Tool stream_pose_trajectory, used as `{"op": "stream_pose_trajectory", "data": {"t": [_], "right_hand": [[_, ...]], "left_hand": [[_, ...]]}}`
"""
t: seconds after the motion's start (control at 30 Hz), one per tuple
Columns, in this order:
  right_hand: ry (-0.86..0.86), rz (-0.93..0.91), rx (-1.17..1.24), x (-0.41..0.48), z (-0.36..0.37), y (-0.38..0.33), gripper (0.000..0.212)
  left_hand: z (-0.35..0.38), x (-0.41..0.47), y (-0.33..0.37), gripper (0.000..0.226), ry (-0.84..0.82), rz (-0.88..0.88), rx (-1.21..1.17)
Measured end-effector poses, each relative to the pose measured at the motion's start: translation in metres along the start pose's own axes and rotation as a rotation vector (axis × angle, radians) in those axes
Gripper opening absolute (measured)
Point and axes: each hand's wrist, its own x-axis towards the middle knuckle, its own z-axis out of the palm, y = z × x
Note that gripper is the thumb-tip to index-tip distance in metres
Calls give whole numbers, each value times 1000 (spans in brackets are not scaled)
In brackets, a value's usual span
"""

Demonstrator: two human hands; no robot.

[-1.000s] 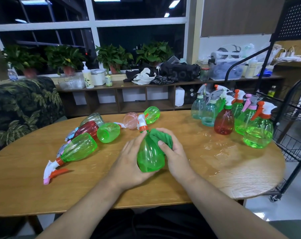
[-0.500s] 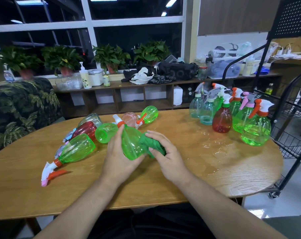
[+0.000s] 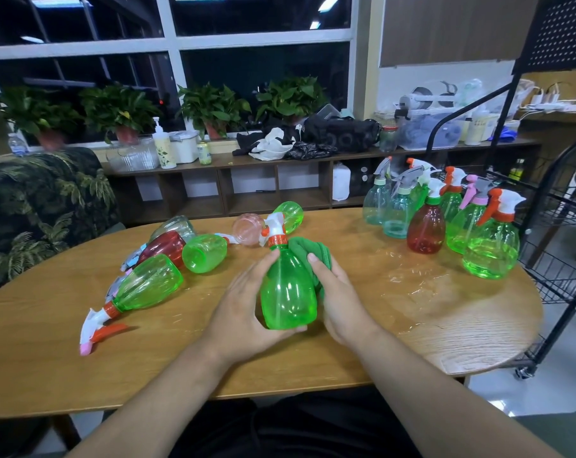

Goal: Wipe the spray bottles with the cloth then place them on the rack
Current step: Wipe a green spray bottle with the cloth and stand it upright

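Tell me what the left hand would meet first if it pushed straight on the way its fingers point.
The left hand grips the held green bottle, fingers pointing at its spray head. Past that, the far green bottle looks next, though depth is unclear.

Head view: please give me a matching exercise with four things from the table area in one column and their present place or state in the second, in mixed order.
Column one
1. green cloth
2. red bottle with green collar
3. green bottle with pink-tipped nozzle
4. black rack

Column two
A. lies on its side on the table
B. stands on wheels beside the table
C. pressed by the right hand against the held green bottle
D. stands upright among other bottles

Pairs: 1-C, 2-D, 3-A, 4-B
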Motion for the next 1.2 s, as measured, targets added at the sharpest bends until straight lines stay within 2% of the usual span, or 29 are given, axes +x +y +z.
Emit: {"op": "stream_pose_trajectory", "data": {"t": [0.17,0.37,0.57,0.73,0.97,1.1,1.2], "right_hand": [[-15,-12,9,1,-3,1,32],[-51,-152,-203,2,-5,4,35],[-113,-181,-256,-4,-1,3,34],[-141,-220,-347,-7,-1,5,37],[-187,-370,-567,-6,-2,14,43],[-192,-364,-552,-6,-1,14,45],[-173,-283,-420,-6,0,14,43]], "left_hand": [[0,-1,-4,123,-68,-65,-48],[5,0,-7,113,-32,-44,51],[6,0,-6,114,-21,-44,36],[5,-2,-6,118,78,-218,13],[7,2,-16,119,267,-404,-43],[4,3,-17,118,289,-423,-18],[3,2,-14,118,282,-362,-2]]}}
